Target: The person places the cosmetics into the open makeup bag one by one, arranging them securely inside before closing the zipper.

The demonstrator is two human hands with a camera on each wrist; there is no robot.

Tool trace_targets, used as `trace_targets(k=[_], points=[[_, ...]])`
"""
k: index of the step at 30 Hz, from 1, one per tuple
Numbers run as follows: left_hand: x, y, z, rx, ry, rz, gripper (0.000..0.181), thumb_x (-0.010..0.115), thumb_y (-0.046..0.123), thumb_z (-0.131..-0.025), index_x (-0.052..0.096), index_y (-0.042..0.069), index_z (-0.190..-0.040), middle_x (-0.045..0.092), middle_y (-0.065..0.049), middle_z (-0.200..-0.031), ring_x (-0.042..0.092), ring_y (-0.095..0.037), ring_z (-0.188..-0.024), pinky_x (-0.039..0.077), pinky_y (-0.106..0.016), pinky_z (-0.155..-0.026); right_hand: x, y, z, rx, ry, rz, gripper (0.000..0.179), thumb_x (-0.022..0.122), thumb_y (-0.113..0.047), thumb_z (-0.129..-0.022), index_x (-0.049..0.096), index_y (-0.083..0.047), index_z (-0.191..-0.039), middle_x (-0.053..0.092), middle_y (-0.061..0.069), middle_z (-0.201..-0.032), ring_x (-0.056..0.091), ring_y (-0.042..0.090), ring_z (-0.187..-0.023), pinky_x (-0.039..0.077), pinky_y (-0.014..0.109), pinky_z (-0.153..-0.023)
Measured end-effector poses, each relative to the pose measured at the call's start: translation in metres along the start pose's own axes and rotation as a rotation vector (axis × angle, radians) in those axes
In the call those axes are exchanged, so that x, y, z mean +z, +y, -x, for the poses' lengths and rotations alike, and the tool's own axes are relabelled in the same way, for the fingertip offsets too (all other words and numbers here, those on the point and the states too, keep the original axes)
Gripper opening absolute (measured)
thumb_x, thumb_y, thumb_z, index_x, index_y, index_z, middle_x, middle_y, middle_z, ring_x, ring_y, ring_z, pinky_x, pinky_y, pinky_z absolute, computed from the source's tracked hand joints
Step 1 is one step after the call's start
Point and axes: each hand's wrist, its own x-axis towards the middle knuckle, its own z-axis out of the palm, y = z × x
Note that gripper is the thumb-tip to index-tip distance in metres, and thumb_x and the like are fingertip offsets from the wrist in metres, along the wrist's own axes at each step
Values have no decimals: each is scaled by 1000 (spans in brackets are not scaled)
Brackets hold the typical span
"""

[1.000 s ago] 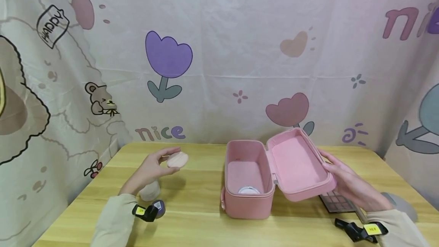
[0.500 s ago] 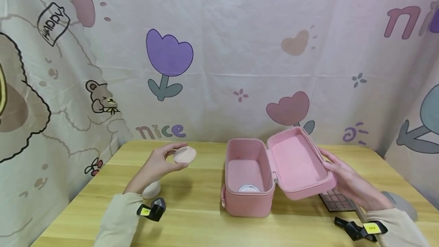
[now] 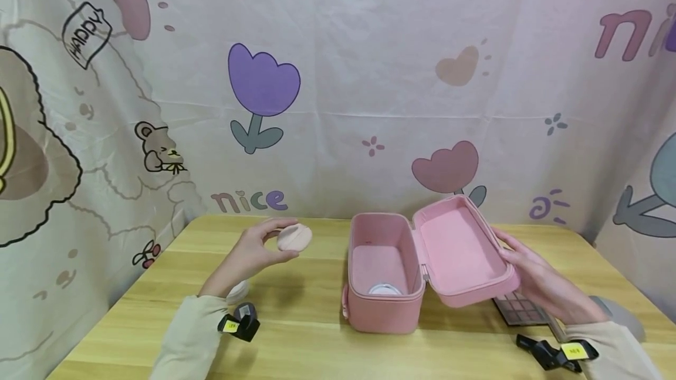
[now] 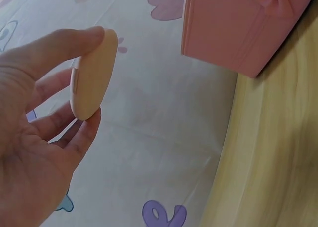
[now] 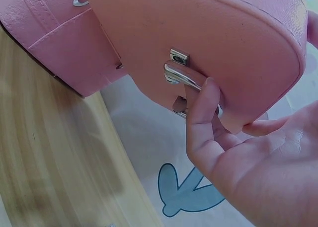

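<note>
My left hand (image 3: pixel 259 249) pinches a round, pale beige powder compact (image 3: pixel 294 237) above the table, left of the pink case. In the left wrist view the compact (image 4: pixel 94 75) stands on edge between thumb and fingertips. The pink cosmetic case (image 3: pixel 385 316) stands upright with its lid (image 3: pixel 462 245) swung out to the right. Inside it lies a white-rimmed round item (image 3: pixel 384 289). My right hand (image 3: pixel 538 280) grips the lid's outer end; the right wrist view shows a finger at its silver metal fitting (image 5: pixel 181 73).
Near my left wrist lie a pale round item (image 3: pixel 239 291) and a small dark round container (image 3: pixel 245 311), both partly hidden. Under the lid and right hand is a palette with square pans (image 3: pixel 520 311). A grey rounded object (image 3: pixel 618 312) sits at the right. A patterned curtain (image 3: pixel 338 75) hangs behind the table.
My left hand has moved right with the compact, closer to the case. My right hand and the lid have stayed in place.
</note>
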Motion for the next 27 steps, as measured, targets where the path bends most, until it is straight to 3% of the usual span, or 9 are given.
trace_targets(k=[7, 11, 18, 27], points=[[10, 2, -1, 36, -25, 18, 53, 83, 5, -74, 63, -2, -123, 61, -18, -123, 57, -35, -113, 43, -49, -97, 0, 0, 0, -18, -21, -10, 57, 26, -18, -106, -1, -17, -156, 45, -19, -134, 52, 10, -118, 45, 34, -92], [10, 6, -1, 50, -22, -16, 53, 83, 7, -74, 63, -1, -122, 62, -16, -123, 57, -34, -113, 43, -51, -97, -1, 1, 0, -29, -27, -1, 56, 25, -18, -106, -1, -18, -156, 45, -20, -134, 51, 9, -118, 45, 33, -91], [10, 16, 0, 67, -10, -37, 55, 84, 7, -72, 64, 3, -123, 62, -12, -124, 56, -31, -114, 43, -48, -98, -2, 2, -1, -44, -48, -21, 46, 23, -16, -106, 20, -32, -149, 46, -18, -134, 52, 10, -118, 45, 33, -91], [23, 24, 0, 150, -55, -15, 51, 84, 8, -72, 66, 5, -120, 64, -9, -120, 58, -28, -110, 45, -49, -96, -2, 3, -1, -49, -63, -44, 49, 23, -15, -105, 14, -28, -152, 46, -18, -135, 52, 10, -119, 46, 32, -92]])
